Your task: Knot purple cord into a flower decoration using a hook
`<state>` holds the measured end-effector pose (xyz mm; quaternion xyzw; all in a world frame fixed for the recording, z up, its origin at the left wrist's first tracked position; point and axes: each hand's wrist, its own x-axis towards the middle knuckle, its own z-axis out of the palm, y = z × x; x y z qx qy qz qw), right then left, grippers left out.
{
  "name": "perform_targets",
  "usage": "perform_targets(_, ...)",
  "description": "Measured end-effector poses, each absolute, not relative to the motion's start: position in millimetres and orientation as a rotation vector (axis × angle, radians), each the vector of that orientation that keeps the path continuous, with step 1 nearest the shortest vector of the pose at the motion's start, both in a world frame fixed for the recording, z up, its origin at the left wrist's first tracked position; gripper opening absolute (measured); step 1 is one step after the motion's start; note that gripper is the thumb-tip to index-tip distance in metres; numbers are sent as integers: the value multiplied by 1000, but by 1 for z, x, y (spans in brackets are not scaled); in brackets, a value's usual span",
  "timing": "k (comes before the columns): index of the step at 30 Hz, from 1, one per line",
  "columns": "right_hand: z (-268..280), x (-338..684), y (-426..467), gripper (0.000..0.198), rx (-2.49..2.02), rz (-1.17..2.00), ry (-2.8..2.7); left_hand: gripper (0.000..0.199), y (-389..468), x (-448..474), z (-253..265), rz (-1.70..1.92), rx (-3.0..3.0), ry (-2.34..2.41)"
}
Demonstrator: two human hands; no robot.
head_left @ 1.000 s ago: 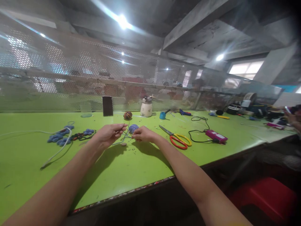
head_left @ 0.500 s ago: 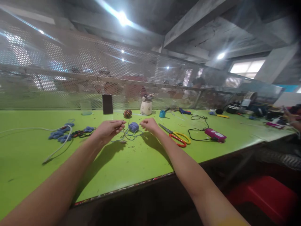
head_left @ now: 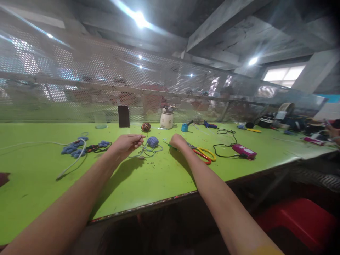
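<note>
My left hand point(head_left: 130, 143) is closed in a pinch above the green table, with thin yarn at its fingertips. Loose strands point(head_left: 148, 153) curl on the table beside it. Just right of those fingers rests a blue-purple yarn ball point(head_left: 152, 142), and a dark striped yarn ball point(head_left: 146, 127) sits behind. My right hand point(head_left: 177, 141) has its fingers curled together low over the table; something thin and greenish shows at its fingertips, too small to name. Scissors point(head_left: 204, 154) with red and yellow handles lie by the right wrist, partly hidden by it.
Blue knitted pieces point(head_left: 73, 148) and a white cable point(head_left: 79, 156) lie at left. Along the back stand a phone point(head_left: 123, 116), a clear cup point(head_left: 100, 121), a cream bottle point(head_left: 166, 118) and a blue pot point(head_left: 185, 127). A magenta box point(head_left: 243, 151) with black cord is at right.
My right hand has moved right and lower, away from the blue-purple ball, and now covers part of the scissors. My left hand stays pinched in nearly the same place. The view has shifted slightly.
</note>
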<state>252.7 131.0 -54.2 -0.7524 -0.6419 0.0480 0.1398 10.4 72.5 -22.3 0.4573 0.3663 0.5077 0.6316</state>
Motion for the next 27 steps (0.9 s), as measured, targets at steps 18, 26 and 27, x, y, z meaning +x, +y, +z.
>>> perform_targets(18,-56,242,120,34,-2278,174,-2094,20,82,4,-26,1124,992,809)
perform_targets(26,-25,241,104,24,-1705,243,-2068,19,82,2,-24,1135,977,810)
perform_targets(27,-23,235,99,25,-1611,252,-2096,19,82,2,-24,1142,971,809)
